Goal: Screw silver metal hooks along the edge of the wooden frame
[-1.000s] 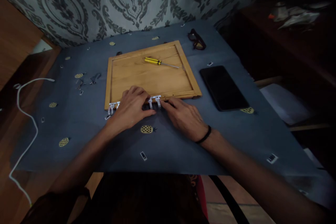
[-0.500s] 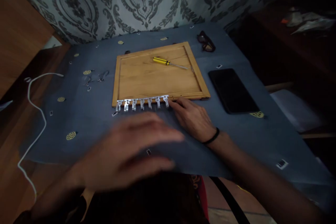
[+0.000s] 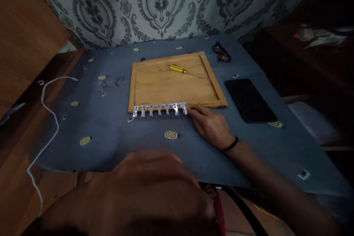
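A wooden framed board (image 3: 155, 88) lies flat on the cloth-covered table. Along its near edge runs a silver metal strip (image 3: 159, 106) with several small clip-like pieces hanging over the side. My right hand (image 3: 211, 125) is at the board's near edge, its fingers together against the wood and close to the strip's right end; the fingertips are partly hidden. Low in the foreground, close to the camera, is my left hand (image 3: 157, 188), smeared by motion with its fingers hidden. On the board rests a screwdriver (image 3: 178, 69) with a yellow and black handle.
A black phone or tablet (image 3: 250, 99) lies right of the board, with dark glasses (image 3: 221, 52) behind it. Small clear packets or metal bits (image 3: 117, 82) lie to the left. A white cable (image 3: 52, 110) runs down the left side. A patterned curtain (image 3: 162, 3) hangs behind.
My left hand has dropped down and nearer to the camera, away from the strip. My right hand stays at the board's edge. The view has shifted slightly.
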`<state>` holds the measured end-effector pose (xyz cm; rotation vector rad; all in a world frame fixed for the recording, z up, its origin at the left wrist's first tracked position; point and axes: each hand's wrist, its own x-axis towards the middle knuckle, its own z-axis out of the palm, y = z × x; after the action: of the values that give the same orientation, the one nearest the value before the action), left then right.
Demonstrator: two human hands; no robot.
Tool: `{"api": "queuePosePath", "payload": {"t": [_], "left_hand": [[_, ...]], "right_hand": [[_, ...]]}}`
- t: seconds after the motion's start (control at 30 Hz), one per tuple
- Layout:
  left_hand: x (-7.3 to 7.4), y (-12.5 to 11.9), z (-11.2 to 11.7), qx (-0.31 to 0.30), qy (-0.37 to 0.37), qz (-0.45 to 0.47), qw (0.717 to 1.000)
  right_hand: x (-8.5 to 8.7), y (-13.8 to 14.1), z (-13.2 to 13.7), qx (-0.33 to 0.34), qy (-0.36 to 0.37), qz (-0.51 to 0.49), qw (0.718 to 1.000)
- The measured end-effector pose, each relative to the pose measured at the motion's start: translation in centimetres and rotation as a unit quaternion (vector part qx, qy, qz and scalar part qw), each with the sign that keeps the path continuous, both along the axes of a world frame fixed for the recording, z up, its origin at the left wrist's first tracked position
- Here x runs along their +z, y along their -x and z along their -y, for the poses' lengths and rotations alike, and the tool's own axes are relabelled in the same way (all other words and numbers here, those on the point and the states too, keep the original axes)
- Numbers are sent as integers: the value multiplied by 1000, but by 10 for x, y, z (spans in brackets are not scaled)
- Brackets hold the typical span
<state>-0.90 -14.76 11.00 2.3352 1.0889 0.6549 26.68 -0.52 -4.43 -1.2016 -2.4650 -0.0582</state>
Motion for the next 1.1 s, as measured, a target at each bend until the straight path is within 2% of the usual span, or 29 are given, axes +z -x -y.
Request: {"api": "queuePosePath", "payload": {"t": [0.03,0.1,0.2,0.27,0.3,0.4,0.47,0.57,0.7,0.87,1.1], "left_hand": [[-3,2,-9,34,-41,23,998],[-15,13,-37,31,-61,25,997],[-43,54,-93,184,-68,3,981],[-62,91,-129,326,-21,-59,943],[-69,110,-144,360,-11,-73,930],[-84,157,-180,415,-6,-95,905],[-88,175,-196,432,-3,-108,896],[-94,184,-212,427,-6,-126,895],[-104,179,-223,405,-17,-150,902],[-109,177,-218,386,-23,-170,906],[-110,186,-210,395,-33,-168,903]], "right_hand": [[-1,-1,-1,1,-5,-2,1000],[-4,-2,-2,5,-16,-5,1000],[-9,-5,-5,3,-14,-13,1000],[-12,-6,-7,0,-11,-12,1000],[-13,-7,-8,0,-12,-13,1000],[-14,-7,-9,6,-20,-20,1000],[-12,-7,-9,11,-23,-27,999],[-9,-7,-8,13,-8,-29,999],[-7,-7,-10,5,5,-25,1000],[-9,-8,-11,5,7,-24,1000],[-13,-7,-11,10,-17,-25,999]]}}
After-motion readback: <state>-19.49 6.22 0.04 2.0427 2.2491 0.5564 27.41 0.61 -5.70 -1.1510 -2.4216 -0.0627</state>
